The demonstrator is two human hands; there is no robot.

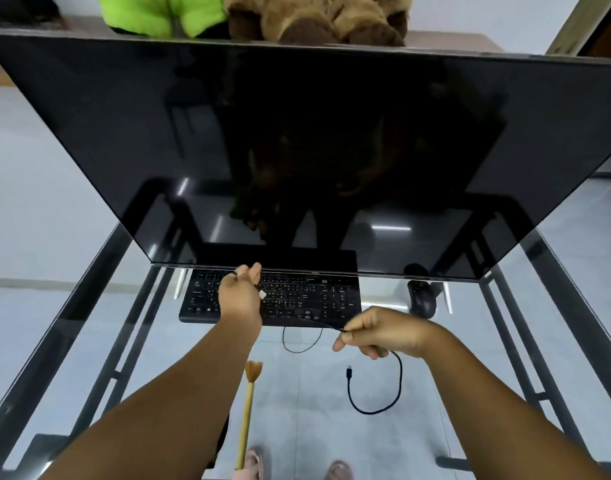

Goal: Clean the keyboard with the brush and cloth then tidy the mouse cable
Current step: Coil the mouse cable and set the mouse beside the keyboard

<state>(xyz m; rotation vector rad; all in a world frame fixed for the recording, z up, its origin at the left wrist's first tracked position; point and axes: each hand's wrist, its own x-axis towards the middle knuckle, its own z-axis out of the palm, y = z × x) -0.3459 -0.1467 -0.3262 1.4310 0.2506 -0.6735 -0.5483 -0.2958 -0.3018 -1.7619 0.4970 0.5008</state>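
Head cam showed the mouse cable (373, 403) floppy and light, stretched across the keyboard (297, 299) front edge, right hand (380, 332) pinching it, left hand (243, 294) closed around its other part, so I'd grab near the plug.

The keyboard (269, 299), mouse (422, 299) and cable (373, 408) are black (keys lettered white). The brush (247, 410) is yellow with tan bristles.

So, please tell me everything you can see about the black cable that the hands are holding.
The cable is thin and black, stretched taut between the left hand over the keyboard and the pinching right hand. Past the right hand it curves in a loose loop on the glass desk, ending in a free plug.
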